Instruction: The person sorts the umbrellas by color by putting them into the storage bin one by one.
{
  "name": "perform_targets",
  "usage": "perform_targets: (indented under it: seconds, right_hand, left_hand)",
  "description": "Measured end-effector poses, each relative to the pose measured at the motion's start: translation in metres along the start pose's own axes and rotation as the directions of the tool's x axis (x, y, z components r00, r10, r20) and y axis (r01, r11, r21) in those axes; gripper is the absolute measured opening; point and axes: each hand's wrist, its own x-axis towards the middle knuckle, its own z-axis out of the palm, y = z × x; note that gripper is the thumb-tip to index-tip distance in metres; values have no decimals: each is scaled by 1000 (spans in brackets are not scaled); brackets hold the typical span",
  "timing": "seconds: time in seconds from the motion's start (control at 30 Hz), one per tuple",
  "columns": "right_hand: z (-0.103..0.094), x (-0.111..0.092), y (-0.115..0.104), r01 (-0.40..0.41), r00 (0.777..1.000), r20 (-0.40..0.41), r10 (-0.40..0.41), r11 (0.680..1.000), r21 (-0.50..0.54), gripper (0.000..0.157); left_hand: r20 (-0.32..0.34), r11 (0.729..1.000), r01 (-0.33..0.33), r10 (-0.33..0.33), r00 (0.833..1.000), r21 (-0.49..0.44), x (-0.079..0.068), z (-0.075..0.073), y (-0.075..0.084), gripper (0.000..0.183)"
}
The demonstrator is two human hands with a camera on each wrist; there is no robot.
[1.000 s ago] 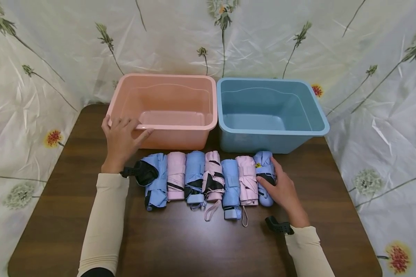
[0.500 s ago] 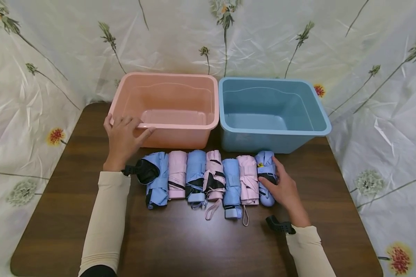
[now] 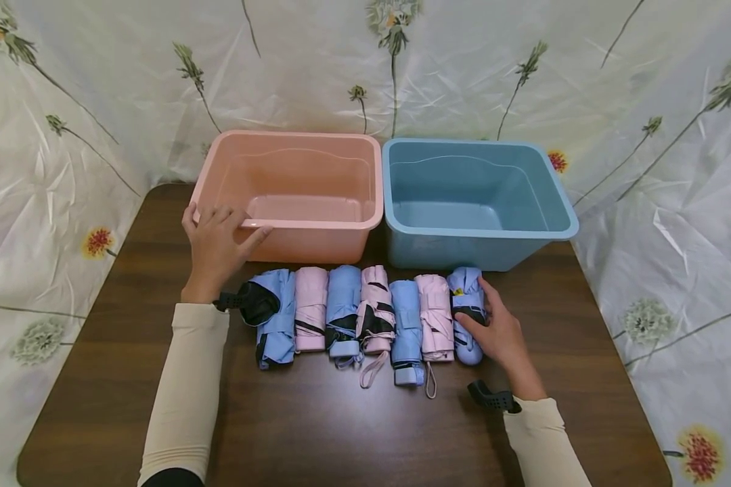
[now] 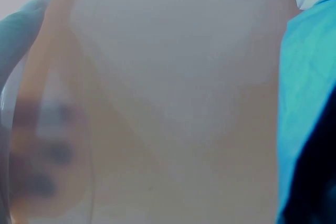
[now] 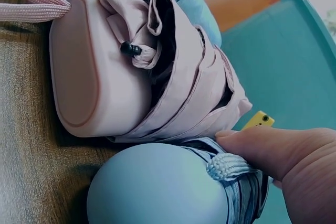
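Note:
My left hand (image 3: 213, 247) grips the front rim of the pink bin (image 3: 307, 240) near its left corner, fingers over the rim and thumb outside; the left wrist view shows the fingers as dark shapes through the bin wall (image 4: 184, 77). At the right end of a row of folded umbrellas, my right hand (image 3: 502, 331) holds a blue umbrella (image 3: 465, 281) with a rounded handle (image 5: 157, 187). Its thumb (image 5: 273, 148) lies on the near side, while most of the other fingers are hidden behind it. Right beside lies a pink umbrella (image 3: 435, 308) with a wrist loop.
Several more folded umbrellas, blue and pink by turns, lie side by side, from a blue umbrella (image 3: 278, 338) by the left wrist rightward. A blue bin (image 3: 463, 253) stands beside the pink one on the brown table (image 3: 341, 433). A flowered sheet (image 3: 304, 67) hangs behind.

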Motion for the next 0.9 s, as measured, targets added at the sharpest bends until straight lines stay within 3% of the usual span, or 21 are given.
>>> perform_targets:
  seconds: [0.6, 0.9]
  right_hand:
    - [-2, -2, 3, 24, 1000, -17, -24, 1000, 6, 83]
    - [-6, -9, 5, 52, 996, -67, -50, 998, 34, 82]
  left_hand:
    - [3, 1000, 15, -15, 1000, 1, -5, -1, 0, 46]
    - [-2, 1000, -5, 5, 1000, 1, -2, 0, 3, 45]
